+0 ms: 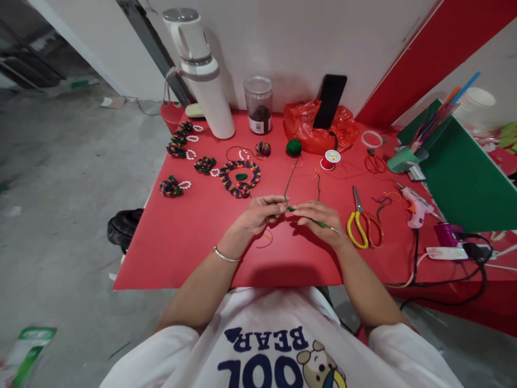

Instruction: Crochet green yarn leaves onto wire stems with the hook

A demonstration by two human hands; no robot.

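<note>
My left hand (260, 213) and my right hand (319, 218) meet over the red table (181, 237), fingers pinched together. Between them is a small green crochet piece (291, 208). A green yarn strand (291, 172) runs from it up to a green yarn ball (294, 147). My right hand also grips a thin crochet hook (331, 227) that sticks out to the right. A silver bangle sits on my left wrist.
Several multicoloured crochet flowers with bead loops (189, 156) and a crochet ring (239, 178) lie at the left. Yellow scissors (361, 221), red thread spool (331, 159), pink glue gun (416, 207), white thermos (202, 70), jar (258, 105), red bag with phone (323, 121) surround.
</note>
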